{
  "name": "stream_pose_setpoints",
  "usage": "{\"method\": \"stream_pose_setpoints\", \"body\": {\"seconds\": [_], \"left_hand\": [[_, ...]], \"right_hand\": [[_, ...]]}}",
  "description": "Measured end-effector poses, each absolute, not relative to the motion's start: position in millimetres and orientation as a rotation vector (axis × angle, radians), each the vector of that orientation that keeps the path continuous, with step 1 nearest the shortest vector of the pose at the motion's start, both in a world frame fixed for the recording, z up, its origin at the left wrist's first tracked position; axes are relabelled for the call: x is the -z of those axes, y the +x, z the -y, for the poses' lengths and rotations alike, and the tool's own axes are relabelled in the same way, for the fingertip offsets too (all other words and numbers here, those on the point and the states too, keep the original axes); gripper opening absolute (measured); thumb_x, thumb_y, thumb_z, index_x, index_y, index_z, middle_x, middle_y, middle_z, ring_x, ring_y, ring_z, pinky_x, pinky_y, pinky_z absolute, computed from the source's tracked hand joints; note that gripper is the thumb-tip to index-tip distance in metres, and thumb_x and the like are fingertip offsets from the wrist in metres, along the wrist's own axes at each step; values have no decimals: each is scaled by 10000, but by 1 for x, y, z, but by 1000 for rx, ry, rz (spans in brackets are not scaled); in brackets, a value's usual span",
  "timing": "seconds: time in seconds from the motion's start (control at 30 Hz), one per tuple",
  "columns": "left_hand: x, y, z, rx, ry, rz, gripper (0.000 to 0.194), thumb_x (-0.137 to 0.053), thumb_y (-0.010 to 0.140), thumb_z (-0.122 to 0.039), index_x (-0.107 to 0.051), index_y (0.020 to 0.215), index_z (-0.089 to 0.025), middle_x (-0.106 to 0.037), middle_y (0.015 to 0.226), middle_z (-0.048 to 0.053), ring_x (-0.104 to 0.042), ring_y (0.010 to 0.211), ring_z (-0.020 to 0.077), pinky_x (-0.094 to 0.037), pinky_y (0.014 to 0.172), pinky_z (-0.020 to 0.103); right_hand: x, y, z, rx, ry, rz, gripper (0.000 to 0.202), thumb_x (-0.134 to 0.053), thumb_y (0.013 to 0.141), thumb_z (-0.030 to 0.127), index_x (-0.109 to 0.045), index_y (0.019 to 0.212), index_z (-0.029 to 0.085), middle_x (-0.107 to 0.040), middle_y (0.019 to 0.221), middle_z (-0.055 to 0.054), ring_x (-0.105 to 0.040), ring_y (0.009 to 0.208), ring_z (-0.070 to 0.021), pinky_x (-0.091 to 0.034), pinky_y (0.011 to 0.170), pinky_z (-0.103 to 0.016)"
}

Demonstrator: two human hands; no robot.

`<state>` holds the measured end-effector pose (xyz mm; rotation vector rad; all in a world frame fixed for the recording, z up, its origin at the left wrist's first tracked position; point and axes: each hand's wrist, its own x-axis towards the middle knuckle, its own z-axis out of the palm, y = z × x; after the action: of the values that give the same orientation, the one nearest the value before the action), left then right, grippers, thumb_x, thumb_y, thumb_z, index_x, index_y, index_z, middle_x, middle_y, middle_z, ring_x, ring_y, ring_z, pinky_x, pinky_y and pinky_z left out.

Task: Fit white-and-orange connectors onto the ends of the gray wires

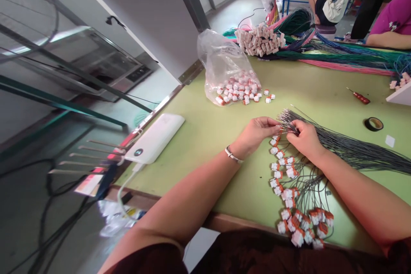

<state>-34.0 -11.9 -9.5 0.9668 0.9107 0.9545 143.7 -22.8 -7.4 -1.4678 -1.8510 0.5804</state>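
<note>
Near the middle of the green table, my left hand (257,135) has thumb and fingers pinched together, with what looks like a small white-and-orange connector mostly hidden at the tips. Close beside it, my right hand (307,140) is closed on dark wires at the metal-tipped end of a long wire bundle (346,141). The bundle runs off to the right beneath my right wrist. Below my hands, several wired white-and-orange connectors (290,195) lie in a loose column reaching the table's front edge. Their thin dark wires pass beneath my right forearm.
A clear plastic bag (221,60) spills loose connectors at the back. A white power bank (156,137) lies left. To the right are a red-handled pointed tool (361,97) and black tape (373,124). Coloured wire bundles (346,58) line the back; people sit beyond.
</note>
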Motion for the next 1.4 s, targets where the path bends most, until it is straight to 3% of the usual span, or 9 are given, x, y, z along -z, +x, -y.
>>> {"method": "stream_pose_setpoints", "body": {"seconds": [0.43,0.9,1.07,1.17,1.3,1.4], "left_hand": [[8,-26,16,-956,773,-840,273,-849,577,-208,-672,753,-99,-719,725,31,-672,682,112,-519,738,243],[15,-24,12,-979,827,-876,242,-836,584,-189,-646,710,-105,-690,680,16,-630,623,88,-496,661,219],[-1,-41,13,-640,1214,-862,184,-778,674,-244,-693,783,-123,-673,636,16,-594,563,91,-482,587,225],[-13,-55,9,-369,1578,-738,148,-742,706,-243,-725,805,-134,-718,779,60,-643,693,137,-521,684,265],[-6,-74,-19,-877,1908,-1304,169,-579,830,-222,-721,853,-133,-701,964,114,-641,904,204,-504,878,356],[11,-89,-44,-945,2117,-1777,285,-511,826,-130,-714,1026,-146,-650,1140,141,-572,1103,267,-413,1018,415]], "right_hand": [[8,142,22,-797,-1374,1669,103,-543,638,293,-553,632,191,-528,539,24,-428,514,-113,-343,504,-241],[13,140,18,-744,-1418,1754,78,-552,631,263,-573,655,192,-545,541,28,-442,511,-118,-348,528,-256],[10,145,14,-894,-1377,1582,183,-589,703,355,-577,619,193,-526,541,25,-433,526,-122,-347,532,-263],[9,145,12,-981,-1355,1471,194,-597,721,375,-602,661,190,-580,584,5,-466,545,-131,-362,543,-270],[8,140,15,-1111,-1371,1347,240,-620,669,331,-611,864,190,-616,581,20,-411,464,-110,-321,486,-258],[7,138,17,-1123,-1350,1328,166,-613,657,318,-581,758,191,-609,586,17,-403,472,-99,-312,486,-252]]}}
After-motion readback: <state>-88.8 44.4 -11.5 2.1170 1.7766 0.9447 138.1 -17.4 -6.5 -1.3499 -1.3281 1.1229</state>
